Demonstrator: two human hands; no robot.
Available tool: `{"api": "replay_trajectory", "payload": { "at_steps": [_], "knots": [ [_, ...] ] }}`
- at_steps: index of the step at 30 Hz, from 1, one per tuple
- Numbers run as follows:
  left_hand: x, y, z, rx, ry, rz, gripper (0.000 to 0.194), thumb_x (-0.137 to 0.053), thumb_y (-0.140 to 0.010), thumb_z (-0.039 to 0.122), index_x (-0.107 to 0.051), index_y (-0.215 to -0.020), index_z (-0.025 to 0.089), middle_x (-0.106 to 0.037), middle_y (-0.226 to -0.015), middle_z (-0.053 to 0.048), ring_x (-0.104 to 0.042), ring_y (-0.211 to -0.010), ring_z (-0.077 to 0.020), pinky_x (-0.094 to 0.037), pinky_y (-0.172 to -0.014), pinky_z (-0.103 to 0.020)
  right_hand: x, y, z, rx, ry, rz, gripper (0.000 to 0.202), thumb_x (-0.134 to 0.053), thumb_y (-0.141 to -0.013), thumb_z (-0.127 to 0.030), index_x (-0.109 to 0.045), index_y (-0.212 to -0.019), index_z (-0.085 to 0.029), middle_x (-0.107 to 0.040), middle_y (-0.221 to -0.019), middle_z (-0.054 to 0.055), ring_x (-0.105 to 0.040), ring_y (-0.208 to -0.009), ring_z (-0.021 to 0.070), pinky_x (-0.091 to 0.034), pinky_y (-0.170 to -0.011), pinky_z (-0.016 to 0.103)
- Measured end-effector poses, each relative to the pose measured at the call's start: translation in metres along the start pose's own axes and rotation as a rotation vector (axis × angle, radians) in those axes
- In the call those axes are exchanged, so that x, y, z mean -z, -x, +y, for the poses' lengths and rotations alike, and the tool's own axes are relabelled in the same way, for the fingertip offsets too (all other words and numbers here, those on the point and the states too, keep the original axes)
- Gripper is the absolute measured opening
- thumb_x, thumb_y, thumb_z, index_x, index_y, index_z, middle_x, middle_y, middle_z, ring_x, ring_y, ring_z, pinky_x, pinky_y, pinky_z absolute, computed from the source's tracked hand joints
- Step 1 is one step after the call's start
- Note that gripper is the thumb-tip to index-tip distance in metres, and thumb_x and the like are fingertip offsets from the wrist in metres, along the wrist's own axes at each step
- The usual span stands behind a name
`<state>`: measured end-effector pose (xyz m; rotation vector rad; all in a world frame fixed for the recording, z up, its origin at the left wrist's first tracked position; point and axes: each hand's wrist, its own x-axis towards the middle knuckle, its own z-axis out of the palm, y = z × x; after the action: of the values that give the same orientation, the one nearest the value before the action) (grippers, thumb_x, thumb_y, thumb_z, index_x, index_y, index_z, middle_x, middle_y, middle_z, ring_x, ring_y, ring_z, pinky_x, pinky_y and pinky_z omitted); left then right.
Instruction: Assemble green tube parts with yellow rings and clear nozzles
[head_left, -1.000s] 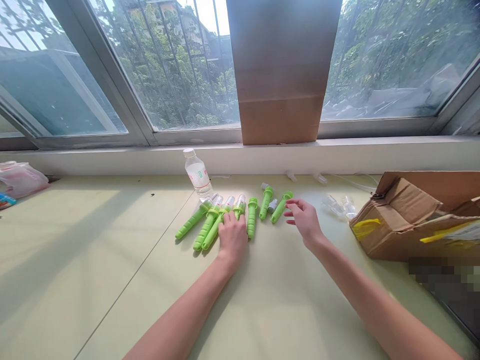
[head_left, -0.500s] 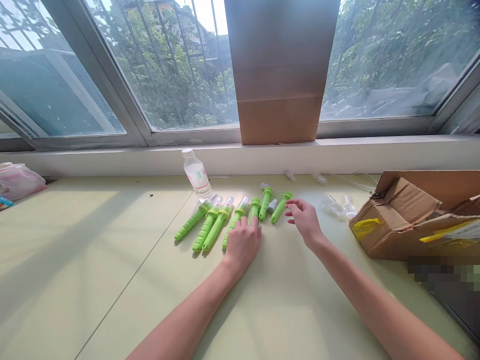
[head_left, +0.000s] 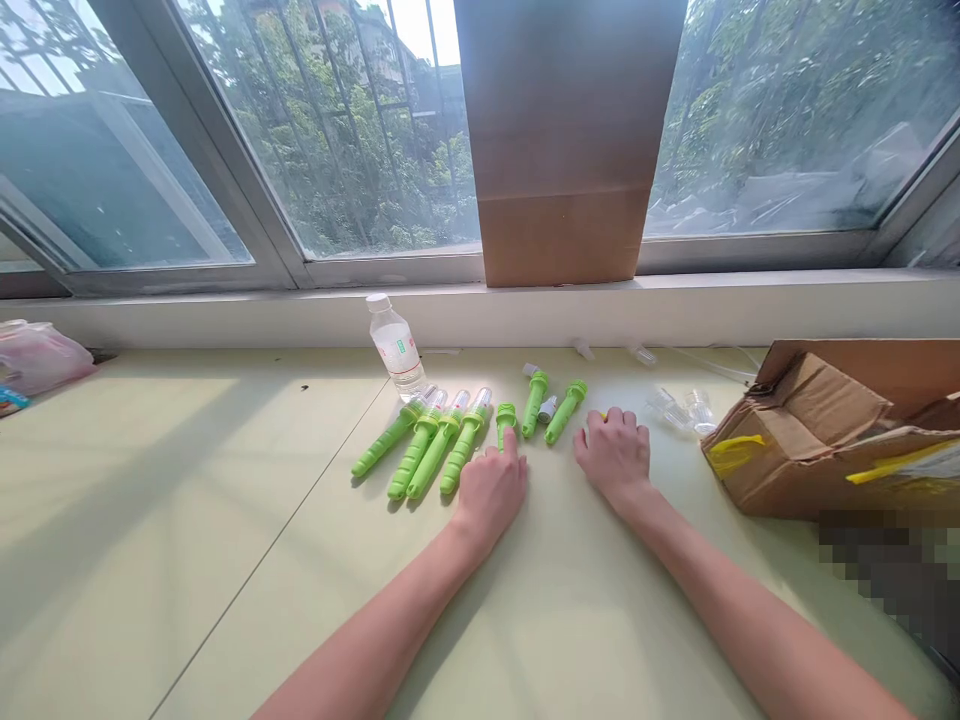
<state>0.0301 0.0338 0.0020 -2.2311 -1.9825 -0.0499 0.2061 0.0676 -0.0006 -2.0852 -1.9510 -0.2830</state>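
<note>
My left hand (head_left: 491,490) rests on the table, its index finger stretched over a green plastic spike (head_left: 506,412) and the other fingers curled; the spike's lower part is hidden. To its left lie several green spikes with clear caps, the closest being one ribbed spike (head_left: 461,455). Right of the held spike are two green spikes, one (head_left: 535,402) with a whitish piece at its top, the other (head_left: 565,412) closer to my right hand. My right hand (head_left: 615,455) is palm down with fingers bent to the table; a bit of yellow (head_left: 603,415) shows at its fingertips.
A small grey-white piece (head_left: 547,409) lies between the two right spikes. A water bottle (head_left: 397,350) stands behind the row. Clear plastic pieces (head_left: 673,412) lie near an open cardboard box (head_left: 795,470) at right. A pink bag (head_left: 41,358) sits far left.
My right hand has moved right, away from the rightmost spike, and its fingers have bent down to the table. The spike beside my left hand has shifted slightly left, nearer the capped ones.
</note>
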Motion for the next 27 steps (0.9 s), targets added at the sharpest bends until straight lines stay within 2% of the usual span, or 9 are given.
{"api": "replay_trajectory", "payload": {
  "at_steps": [5,7,12,16,19,22,27],
  "knots": [
    [-0.006,-0.001,-0.001,-0.021,-0.035,-0.001,0.053,-0.036,-0.097,0.013,-0.041,-0.149,0.004,-0.069,-0.081,-0.014,-0.073,-0.074,-0.0272,-0.055,-0.061,-0.032,-0.004,0.002,0.001,0.002,0.078,-0.07,0.028,-0.045,-0.096,-0.023,-0.069,-0.103,-0.01,-0.066,-0.1,0.02,-0.06,-0.09,0.0293,-0.034,-0.071,0.037],
    [-0.006,-0.001,0.0,-0.014,-0.043,0.013,0.055,-0.037,-0.095,0.01,-0.041,-0.149,0.004,-0.069,-0.081,-0.014,-0.072,-0.073,-0.0266,-0.054,-0.06,-0.031,-0.005,0.002,0.001,0.017,0.079,-0.07,0.029,-0.042,-0.097,-0.019,-0.068,-0.104,-0.01,-0.066,-0.1,0.02,-0.061,-0.089,0.0288,-0.034,-0.07,0.036],
    [-0.003,0.001,0.002,-0.004,0.036,0.09,0.048,-0.035,-0.101,0.018,-0.041,-0.148,0.009,-0.07,-0.08,-0.01,-0.071,-0.067,-0.024,-0.049,-0.054,-0.027,-0.001,0.003,0.001,0.052,0.083,-0.061,0.03,-0.041,-0.094,-0.009,-0.069,-0.102,-0.011,-0.067,-0.099,0.019,-0.063,-0.091,0.0286,-0.037,-0.07,0.036],
    [-0.001,0.002,0.003,-0.038,0.129,0.14,0.045,-0.035,-0.103,0.022,-0.04,-0.146,0.01,-0.071,-0.085,-0.01,-0.071,-0.069,-0.0239,-0.047,-0.052,-0.028,0.002,0.003,0.004,0.012,0.12,-0.017,0.029,-0.042,-0.095,-0.014,-0.068,-0.107,-0.009,-0.066,-0.101,0.022,-0.064,-0.093,0.0319,-0.04,-0.07,0.037],
    [-0.003,0.003,0.002,-0.057,0.151,0.146,0.045,-0.036,-0.102,0.023,-0.039,-0.145,0.01,-0.071,-0.082,-0.009,-0.07,-0.067,-0.0246,-0.046,-0.051,-0.029,0.0,0.0,0.008,-0.055,0.097,-0.097,0.03,-0.043,-0.098,-0.019,-0.067,-0.111,-0.007,-0.067,-0.099,0.023,-0.067,-0.092,0.0321,-0.043,-0.068,0.035],
    [-0.004,0.002,0.001,-0.072,0.159,0.148,0.044,-0.036,-0.102,0.023,-0.038,-0.144,0.011,-0.07,-0.078,-0.007,-0.07,-0.065,-0.0246,-0.045,-0.051,-0.029,-0.004,-0.004,0.013,-0.081,0.042,-0.188,0.029,-0.043,-0.098,-0.017,-0.065,-0.115,-0.009,-0.071,-0.091,0.019,-0.072,-0.085,0.0295,-0.043,-0.063,0.031],
    [-0.004,0.002,0.003,-0.097,0.19,0.191,0.042,-0.037,-0.101,0.023,-0.039,-0.142,0.011,-0.071,-0.082,-0.008,-0.071,-0.068,-0.0246,-0.045,-0.052,-0.029,-0.006,-0.007,0.014,-0.048,0.01,-0.191,0.028,-0.044,-0.097,-0.011,-0.068,-0.11,-0.012,-0.073,-0.079,0.013,-0.073,-0.074,0.0254,-0.036,-0.057,0.027]
  ]
}}
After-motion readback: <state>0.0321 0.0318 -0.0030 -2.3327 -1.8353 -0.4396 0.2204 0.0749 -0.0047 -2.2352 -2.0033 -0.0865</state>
